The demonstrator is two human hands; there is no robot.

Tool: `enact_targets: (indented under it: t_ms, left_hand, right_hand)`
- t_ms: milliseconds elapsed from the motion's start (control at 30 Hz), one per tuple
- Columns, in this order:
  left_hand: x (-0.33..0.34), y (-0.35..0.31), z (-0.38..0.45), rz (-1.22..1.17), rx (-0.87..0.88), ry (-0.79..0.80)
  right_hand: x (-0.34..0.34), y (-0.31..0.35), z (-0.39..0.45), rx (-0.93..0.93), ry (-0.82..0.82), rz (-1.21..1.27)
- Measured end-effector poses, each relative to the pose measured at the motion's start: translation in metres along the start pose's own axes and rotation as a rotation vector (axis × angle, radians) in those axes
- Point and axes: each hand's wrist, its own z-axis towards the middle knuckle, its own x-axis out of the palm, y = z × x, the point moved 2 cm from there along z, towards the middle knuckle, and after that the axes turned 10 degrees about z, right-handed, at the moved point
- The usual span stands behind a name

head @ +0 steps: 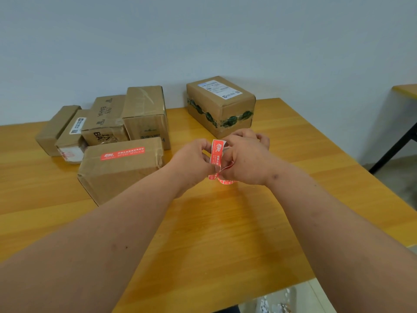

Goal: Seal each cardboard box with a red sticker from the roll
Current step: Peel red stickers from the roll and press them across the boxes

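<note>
View from above and behind two bare forearms reaching forward over a yellow-orange wooden tabletop (216, 233) set against a pale blue-grey wall (203, 37).

The left hand (191, 158) and right hand (244, 159) meet above the middle of the tabletop, close together. Between them they hold a strip of red stickers (217, 153) with white lettering. The fingers of the left hand pinch the strip's left edge; the right hand is curled around the rest, and whether a roll sits inside that grip cannot be seen. A loose tail of the red strip (222, 179) hangs out below the hands, near the wood.

To the left of the hands lies a flat cardboard box (117, 175) with a long red sticker (122, 153) already stuck along its top. Behind it, a cluster of four more cardboard boxes stands side by side: a tall one (145, 114), one printed with dark letters (105, 123), one with a white label (72, 136), and a narrow one (54, 129) at the far left.

Apart from these, beyond the hands, sits a box with a white shipping label and dark green tape (222, 105) around its sides.

At the far right edge, part of a second table (406, 89) with a black leg shows.
</note>
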Motion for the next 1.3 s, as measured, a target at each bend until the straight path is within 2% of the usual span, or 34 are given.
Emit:
enact_targets:
  t_ms: [233, 367, 1300]
  left_hand:
    - [-0.0001, 0.0039, -0.0004, -0.138, -0.037, 0.045]
    - [0.0004, 0.0046, -0.0024, -0.055, -0.018, 0.086]
    - [-0.0003, 0.0096, -0.0024, -0.210, -0.135, -0.026]
  right_hand:
    - [0.0003, -0.0025, -0.0009, -0.008, -0.012, 0.016]
    - [0.0009, -0.0031, -0.0018, -0.009, -0.013, 0.003]
    - [0.0038, -0.0033, -0.0015, -0.008, 0.002, -0.040]
